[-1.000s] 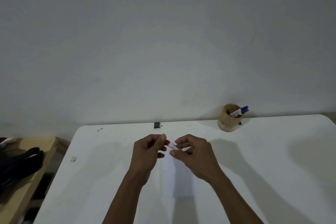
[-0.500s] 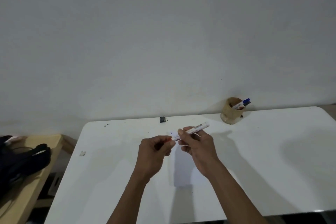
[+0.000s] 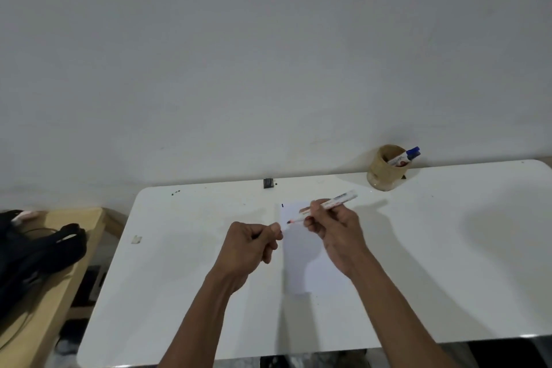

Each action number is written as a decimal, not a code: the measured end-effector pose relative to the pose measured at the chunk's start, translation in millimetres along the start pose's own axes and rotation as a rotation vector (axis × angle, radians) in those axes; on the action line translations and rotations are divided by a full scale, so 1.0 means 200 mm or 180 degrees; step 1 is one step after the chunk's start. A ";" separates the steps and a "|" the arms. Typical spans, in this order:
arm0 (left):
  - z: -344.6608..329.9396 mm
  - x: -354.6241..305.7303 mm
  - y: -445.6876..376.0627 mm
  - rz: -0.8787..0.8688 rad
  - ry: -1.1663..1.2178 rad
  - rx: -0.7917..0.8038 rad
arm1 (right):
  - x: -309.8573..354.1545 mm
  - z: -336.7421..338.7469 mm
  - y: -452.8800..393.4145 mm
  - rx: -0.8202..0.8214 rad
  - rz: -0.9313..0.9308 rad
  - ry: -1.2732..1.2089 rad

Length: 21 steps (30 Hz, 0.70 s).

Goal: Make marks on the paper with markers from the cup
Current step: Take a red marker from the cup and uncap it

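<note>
A white sheet of paper (image 3: 301,251) lies on the white table (image 3: 448,263), with a small dark blue mark (image 3: 282,205) at its far left corner. My right hand (image 3: 334,233) holds an uncapped white marker (image 3: 337,199) slanted over the paper, its red tip (image 3: 289,222) just above the sheet's left edge. My left hand (image 3: 254,243) is closed in a fist beside the tip, to the paper's left; the red cap seen earlier is hidden inside its fingers. A tan cup (image 3: 383,172) at the back right holds a blue-capped marker (image 3: 409,155).
A small black object (image 3: 268,182) sits at the table's far edge by the wall. A scrap of tape (image 3: 136,239) lies near the left edge. A wooden bench (image 3: 50,293) with a black bag (image 3: 35,251) stands left of the table.
My hands have pulled apart: the cap came off into my left hand. My right hand has turned the marker so that its bare red tip points down at the paper.
</note>
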<state>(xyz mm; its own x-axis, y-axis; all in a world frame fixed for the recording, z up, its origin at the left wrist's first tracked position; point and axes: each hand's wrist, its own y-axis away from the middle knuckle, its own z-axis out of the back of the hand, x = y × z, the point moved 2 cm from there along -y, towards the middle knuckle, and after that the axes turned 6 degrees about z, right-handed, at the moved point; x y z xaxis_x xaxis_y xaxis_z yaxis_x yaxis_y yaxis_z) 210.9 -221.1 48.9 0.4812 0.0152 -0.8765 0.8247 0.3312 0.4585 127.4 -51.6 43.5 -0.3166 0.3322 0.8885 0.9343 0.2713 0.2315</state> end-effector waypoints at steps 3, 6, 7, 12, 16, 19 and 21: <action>0.08 0.08 -0.06 0.0172 -0.0246 -0.0285 | 0.07 0.10 -0.09 -0.0198 0.0128 -0.0012; 0.09 0.10 -0.16 0.0191 -0.0889 -0.0673 | 0.08 0.13 -0.14 -0.0198 0.0181 0.0214; 0.08 0.09 -0.21 0.0199 -0.0978 -0.0847 | 0.07 0.13 -0.16 -0.0225 0.0177 0.0251; 0.02 0.08 -0.50 -0.0039 -0.1575 -0.1300 | -0.07 0.12 -0.20 -0.0592 0.0136 0.0243; -0.01 0.09 -0.68 0.0106 -0.1735 -0.1233 | -0.13 0.14 -0.20 -0.0653 0.0095 0.0300; -0.02 0.10 -0.78 0.0242 -0.1788 -0.1171 | -0.14 0.17 -0.21 -0.0693 0.0033 0.0326; -0.01 0.12 -0.80 0.0321 -0.1774 -0.1152 | -0.14 0.20 -0.23 -0.0714 -0.0002 0.0367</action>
<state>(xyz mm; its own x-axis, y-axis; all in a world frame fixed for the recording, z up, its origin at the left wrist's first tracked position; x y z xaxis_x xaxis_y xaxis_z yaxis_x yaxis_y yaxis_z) 89.7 -271.8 -46.8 0.7124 -0.3946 -0.5804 0.6626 0.6506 0.3710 87.8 -38.2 -8.2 -0.3084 0.2232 0.9247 0.9512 0.0600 0.3027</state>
